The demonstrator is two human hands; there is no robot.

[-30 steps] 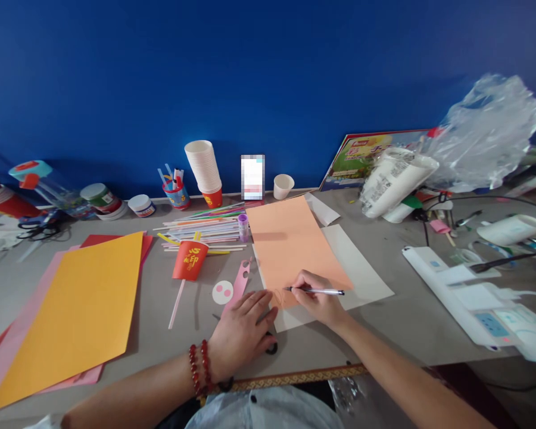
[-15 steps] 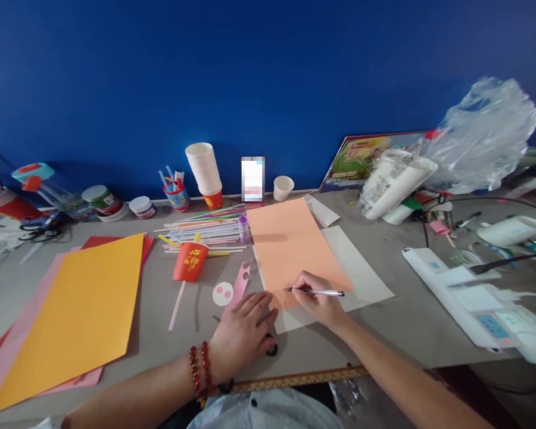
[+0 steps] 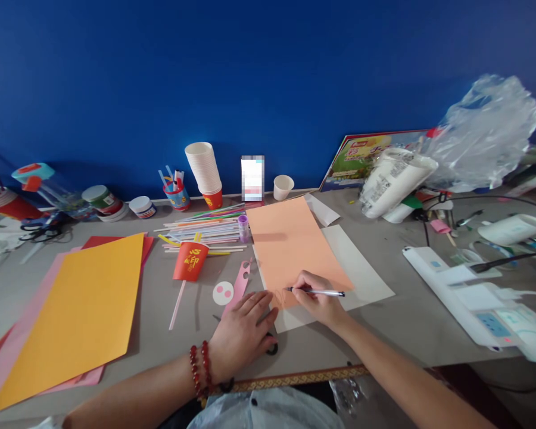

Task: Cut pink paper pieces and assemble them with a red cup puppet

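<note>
My right hand [image 3: 318,298] is closed on a silver pen [image 3: 324,292], its tip resting on the near corner of a peach paper sheet [image 3: 290,241] that lies on a white sheet [image 3: 361,280]. My left hand [image 3: 243,330] lies flat with fingers spread on the grey table [image 3: 384,333], just left of the peach sheet's corner, with a red bead bracelet on the wrist. Black scissors handles [image 3: 272,348] peek out beside that hand.
An orange-yellow sheet [image 3: 80,310] on pink and red paper lies at left. A red paper cup [image 3: 190,260], a pink strip [image 3: 239,283], a round pink-dotted cutout [image 3: 223,292], straws [image 3: 205,229], stacked cups [image 3: 204,170] sit behind. A white power strip [image 3: 473,304] and plastic bags are at right.
</note>
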